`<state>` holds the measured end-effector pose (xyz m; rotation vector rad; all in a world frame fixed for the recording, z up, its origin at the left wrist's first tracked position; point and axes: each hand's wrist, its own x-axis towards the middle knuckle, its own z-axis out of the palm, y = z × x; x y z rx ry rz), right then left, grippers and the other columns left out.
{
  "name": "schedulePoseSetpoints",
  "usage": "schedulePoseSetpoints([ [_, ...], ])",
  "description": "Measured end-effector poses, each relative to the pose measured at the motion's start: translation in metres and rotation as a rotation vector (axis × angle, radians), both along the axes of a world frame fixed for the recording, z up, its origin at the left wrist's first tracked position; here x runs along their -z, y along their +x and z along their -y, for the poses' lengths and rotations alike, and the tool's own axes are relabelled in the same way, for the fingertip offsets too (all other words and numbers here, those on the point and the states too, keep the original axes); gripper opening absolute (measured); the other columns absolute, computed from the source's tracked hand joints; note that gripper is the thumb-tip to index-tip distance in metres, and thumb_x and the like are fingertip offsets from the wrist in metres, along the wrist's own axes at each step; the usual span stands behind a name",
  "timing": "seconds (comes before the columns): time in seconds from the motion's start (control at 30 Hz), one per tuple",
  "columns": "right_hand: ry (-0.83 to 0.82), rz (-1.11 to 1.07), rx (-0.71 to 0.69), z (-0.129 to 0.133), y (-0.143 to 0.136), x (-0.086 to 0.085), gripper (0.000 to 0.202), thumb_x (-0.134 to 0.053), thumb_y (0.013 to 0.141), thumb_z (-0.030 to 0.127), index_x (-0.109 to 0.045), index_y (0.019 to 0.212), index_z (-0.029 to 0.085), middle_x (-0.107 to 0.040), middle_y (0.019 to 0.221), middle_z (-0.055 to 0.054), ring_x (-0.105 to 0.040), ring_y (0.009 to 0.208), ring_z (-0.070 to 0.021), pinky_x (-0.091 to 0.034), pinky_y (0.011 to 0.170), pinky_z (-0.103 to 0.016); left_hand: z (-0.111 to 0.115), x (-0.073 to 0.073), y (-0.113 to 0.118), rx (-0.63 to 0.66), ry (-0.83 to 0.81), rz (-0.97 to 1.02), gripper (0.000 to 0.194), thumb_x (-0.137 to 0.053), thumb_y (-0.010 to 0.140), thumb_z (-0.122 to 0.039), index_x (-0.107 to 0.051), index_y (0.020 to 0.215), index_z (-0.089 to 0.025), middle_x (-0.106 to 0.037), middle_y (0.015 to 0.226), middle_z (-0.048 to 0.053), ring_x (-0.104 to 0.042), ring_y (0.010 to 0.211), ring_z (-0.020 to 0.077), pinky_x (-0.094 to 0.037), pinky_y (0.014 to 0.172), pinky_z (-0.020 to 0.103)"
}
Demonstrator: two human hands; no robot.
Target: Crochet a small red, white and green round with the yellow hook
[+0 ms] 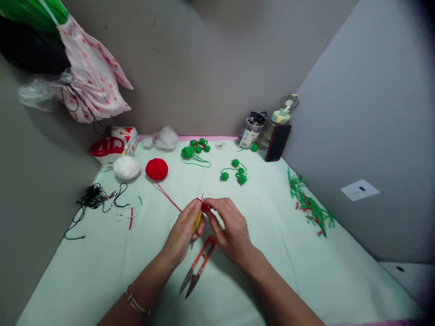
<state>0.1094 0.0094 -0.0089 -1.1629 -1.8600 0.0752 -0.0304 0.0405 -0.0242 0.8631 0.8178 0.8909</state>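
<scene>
My left hand [185, 228] is closed round a crochet hook [197, 222] with a yellow handle, its thin metal tip pointing up. A small piece of red crochet work [205, 207] sits at the fingertips of both hands. My right hand [231, 228] pinches that red piece between thumb and fingers. From the hands a strand of red yarn [169, 197] runs back to a red yarn ball [157, 169] on the table. Below my hands lie orange thread snips [199, 267], blades spread and pointing toward me.
Green crocheted balls [238, 172] and a green yarn ball [187, 152] lie farther back. White yarn [127, 167] and tangled black cord [93, 197] are at left, green and red scraps [311, 206] at right. A phone [277, 143] leans before a bottle [280, 117].
</scene>
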Motion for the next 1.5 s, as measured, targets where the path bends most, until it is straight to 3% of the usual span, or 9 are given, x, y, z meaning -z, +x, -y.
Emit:
schedulePoseSetpoints([
  [0.33,-0.209,-0.210,0.022,-0.003,0.004,0.001,0.027,-0.063,0.100,0.013,-0.069,0.122,0.026,-0.075,0.110,-0.008,-0.072,0.094,-0.0206,-0.063,0.080,-0.036,-0.004,-0.005,-0.004,-0.037,0.013,0.050,0.022,-0.066,0.094,-0.041,-0.061,0.086,-0.021,-0.044,0.063,-0.007,-0.035,0.052,0.0099,-0.025,0.046,0.019],
  [0.53,-0.015,-0.049,0.036,-0.002,0.001,0.005,0.029,-0.057,0.102,0.009,-0.070,0.122,0.026,-0.075,0.108,-0.009,-0.072,0.097,-0.0217,-0.063,0.082,-0.036,-0.003,-0.002,-0.004,-0.048,0.032,0.046,0.037,-0.066,0.097,-0.053,-0.060,0.080,-0.020,-0.047,0.063,-0.006,-0.037,0.055,0.0106,-0.027,0.046,0.019],
  [0.8,0.058,0.121,0.111,-0.004,0.001,0.006,0.020,-0.063,0.100,0.013,-0.070,0.115,0.023,-0.076,0.107,-0.011,-0.071,0.091,-0.0237,-0.060,0.076,-0.037,-0.005,0.001,-0.002,-0.081,-0.007,0.069,0.027,-0.067,0.093,-0.041,-0.058,0.079,-0.020,-0.047,0.066,-0.006,-0.040,0.056,0.0107,-0.032,0.047,0.020],
  [0.93,0.066,0.061,0.133,-0.005,0.002,0.005,0.018,-0.060,0.100,0.007,-0.070,0.106,0.022,-0.076,0.101,-0.010,-0.070,0.089,-0.0220,-0.059,0.076,-0.035,-0.005,-0.001,-0.001,-0.066,-0.019,0.054,0.022,-0.068,0.092,-0.037,-0.061,0.081,-0.019,-0.049,0.064,-0.005,-0.039,0.054,0.0102,-0.030,0.045,0.019],
  [1.13,0.013,0.012,0.117,-0.006,0.004,0.007,0.015,-0.058,0.102,0.010,-0.068,0.103,0.021,-0.076,0.097,-0.009,-0.070,0.089,-0.0215,-0.058,0.077,-0.034,-0.007,-0.001,-0.002,-0.066,-0.018,0.037,0.033,-0.076,0.087,-0.048,-0.061,0.081,-0.019,-0.050,0.063,-0.006,-0.040,0.053,0.0087,-0.030,0.044,0.017],
  [1.3,-0.247,-0.148,0.091,-0.007,0.007,0.014,0.009,-0.063,0.101,0.020,-0.069,0.108,0.021,-0.075,0.094,-0.007,-0.067,0.077,-0.0192,-0.053,0.071,-0.032,-0.009,0.001,-0.004,-0.058,-0.001,0.007,0.034,-0.077,0.086,-0.048,-0.061,0.082,-0.018,-0.050,0.058,-0.007,-0.038,0.049,0.0071,-0.030,0.044,0.016],
  [1.5,-0.433,-0.250,0.095,-0.008,0.009,0.006,0.016,-0.061,0.099,0.023,-0.071,0.087,0.021,-0.068,0.082,-0.004,-0.059,0.072,-0.0167,-0.046,0.067,-0.029,-0.010,0.002,-0.005,-0.118,0.037,-0.041,0.031,-0.076,0.086,-0.043,-0.053,0.097,-0.025,-0.054,0.057,-0.011,-0.038,0.044,0.0078,-0.027,0.041,0.017],
])
